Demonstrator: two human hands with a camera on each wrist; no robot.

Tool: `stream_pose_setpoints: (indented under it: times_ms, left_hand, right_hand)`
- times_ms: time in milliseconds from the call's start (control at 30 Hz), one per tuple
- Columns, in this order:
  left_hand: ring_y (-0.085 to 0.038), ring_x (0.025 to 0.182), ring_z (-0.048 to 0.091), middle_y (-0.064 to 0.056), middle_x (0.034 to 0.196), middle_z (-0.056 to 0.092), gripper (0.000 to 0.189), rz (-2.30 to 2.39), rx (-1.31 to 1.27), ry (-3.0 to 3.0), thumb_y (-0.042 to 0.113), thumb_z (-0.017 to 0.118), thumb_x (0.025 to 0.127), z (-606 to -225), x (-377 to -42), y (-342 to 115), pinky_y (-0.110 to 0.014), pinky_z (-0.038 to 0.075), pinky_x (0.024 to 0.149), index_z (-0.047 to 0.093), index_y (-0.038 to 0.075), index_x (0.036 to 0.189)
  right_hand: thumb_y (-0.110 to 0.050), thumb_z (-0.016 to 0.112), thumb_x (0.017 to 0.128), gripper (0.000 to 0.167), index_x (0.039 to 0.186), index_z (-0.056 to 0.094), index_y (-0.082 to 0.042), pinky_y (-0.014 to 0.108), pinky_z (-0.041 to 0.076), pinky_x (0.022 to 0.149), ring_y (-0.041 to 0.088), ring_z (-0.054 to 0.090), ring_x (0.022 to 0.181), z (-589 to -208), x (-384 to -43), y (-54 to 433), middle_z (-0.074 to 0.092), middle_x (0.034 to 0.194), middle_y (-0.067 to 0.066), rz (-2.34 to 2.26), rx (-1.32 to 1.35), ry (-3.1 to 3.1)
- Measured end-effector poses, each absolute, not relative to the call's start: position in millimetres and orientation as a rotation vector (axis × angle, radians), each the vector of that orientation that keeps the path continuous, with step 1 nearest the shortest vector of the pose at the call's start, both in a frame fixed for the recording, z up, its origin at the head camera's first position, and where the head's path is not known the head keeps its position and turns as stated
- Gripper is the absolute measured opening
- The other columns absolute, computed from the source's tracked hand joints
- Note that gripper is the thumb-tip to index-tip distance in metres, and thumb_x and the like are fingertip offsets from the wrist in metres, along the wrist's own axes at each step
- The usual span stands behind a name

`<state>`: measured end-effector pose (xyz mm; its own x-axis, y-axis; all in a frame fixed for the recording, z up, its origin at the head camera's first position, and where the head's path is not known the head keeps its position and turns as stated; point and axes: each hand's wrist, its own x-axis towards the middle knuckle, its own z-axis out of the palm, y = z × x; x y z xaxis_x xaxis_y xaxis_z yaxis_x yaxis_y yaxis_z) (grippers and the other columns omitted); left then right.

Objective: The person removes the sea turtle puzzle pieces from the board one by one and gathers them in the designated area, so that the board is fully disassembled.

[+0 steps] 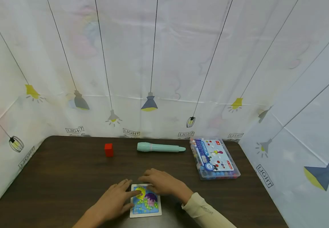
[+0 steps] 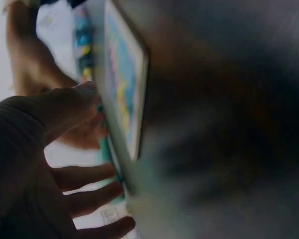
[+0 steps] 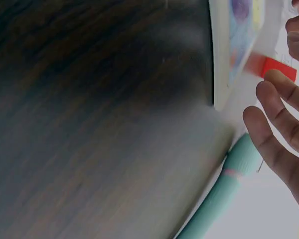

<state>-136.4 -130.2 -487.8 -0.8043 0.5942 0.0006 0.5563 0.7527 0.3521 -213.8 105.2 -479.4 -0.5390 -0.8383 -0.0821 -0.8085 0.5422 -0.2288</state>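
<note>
A small picture puzzle (image 1: 146,209) with a pale border lies flat on the table, showing a yellow shape and a purple-topped one on blue. My left hand (image 1: 115,199) is at its left side, index finger reaching over the picture and thumb near the border. From the upper right, my right hand (image 1: 162,183) hangs over the puzzle's top edge, hiding its upper right corner. In the left wrist view the left hand's fingers (image 2: 92,198) are spread. The right wrist view shows the right hand's fingers (image 3: 284,119) loosely extended; I see nothing gripped.
Behind the hands lie a red cube (image 1: 109,150) and a mint-green pen-shaped thing (image 1: 161,147). A clear plastic case (image 1: 218,160) of colourful beads stands at the right rear of the dark table (image 1: 67,177). A patterned white curtain (image 1: 175,63) encloses the table's back and sides.
</note>
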Motion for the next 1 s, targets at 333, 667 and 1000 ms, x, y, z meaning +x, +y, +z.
stream_pose_setpoints:
  times_ms: [333,667,1000]
  left_hand:
    - [-0.051,0.144,0.033,-0.029,0.158,0.035,0.056,0.508,0.877,2.703,0.044,0.072,0.094,-510,-130,-125,-0.076,0.037,0.101,0.057,0.035,0.147]
    - [-0.051,0.148,0.025,-0.026,0.162,0.029,0.056,0.573,0.838,2.681,0.042,0.07,0.096,-515,-128,-129,-0.081,0.027,0.103,0.054,0.038,0.149]
    - [-0.047,0.153,0.015,-0.02,0.167,0.02,0.056,0.57,0.812,2.662,0.046,0.061,0.101,-521,-124,-131,-0.085,0.012,0.105,0.045,0.043,0.154]
  right_hand:
    - [-0.021,0.07,0.1,0.051,0.148,0.056,-0.029,0.026,0.055,0.086,0.012,0.058,0.115,-489,-214,93,0.061,0.13,-0.003,-0.153,-1.471,2.495]
    - [-0.031,0.07,0.099,0.043,0.141,0.061,-0.035,0.017,0.048,0.07,0.009,0.054,0.097,-484,-215,82,0.06,0.12,-0.004,0.164,-1.627,2.497]
    - [-0.037,0.067,0.099,0.048,0.146,0.056,-0.038,0.021,0.055,0.078,0.013,0.062,0.107,-483,-222,70,0.063,0.126,-0.003,0.446,-1.721,2.452]
